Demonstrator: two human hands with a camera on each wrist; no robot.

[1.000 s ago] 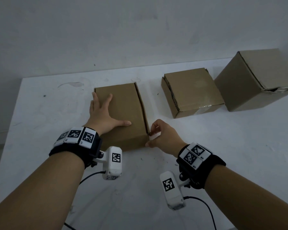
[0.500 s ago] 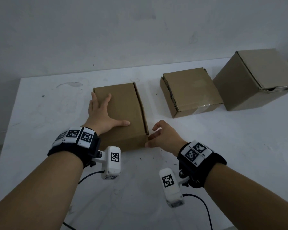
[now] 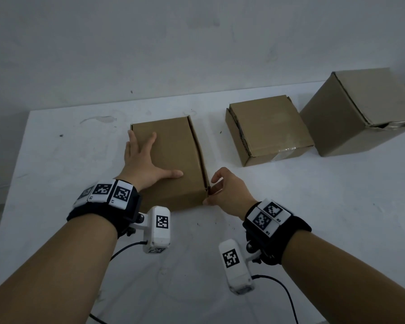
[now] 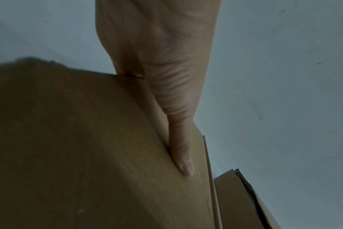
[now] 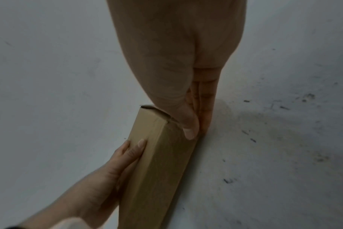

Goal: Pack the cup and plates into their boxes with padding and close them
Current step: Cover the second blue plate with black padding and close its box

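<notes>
A closed brown cardboard box (image 3: 173, 148) lies on the white table (image 3: 313, 218) in front of me. My left hand (image 3: 140, 160) rests flat on its lid with fingers spread and the thumb (image 4: 178, 139) stretched along the near edge. At the box's near right corner, my right hand (image 3: 222, 188) touches the side wall; the right wrist view shows its thumb (image 5: 190, 125) and straight fingers laid against that box (image 5: 157, 170). No cup, plate or padding is visible; the box's contents are hidden.
Two more closed cardboard boxes stand to the right: a flat taped one (image 3: 267, 127) and a larger cube-shaped one (image 3: 365, 108) at the far right. A grey wall runs behind the table. Camera cables hang from both wrists near the front edge.
My right hand has let go of the flap at the box's near right corner and dropped a little, its fingers relaxing against the side. The left hand stays pressed on the lid.
</notes>
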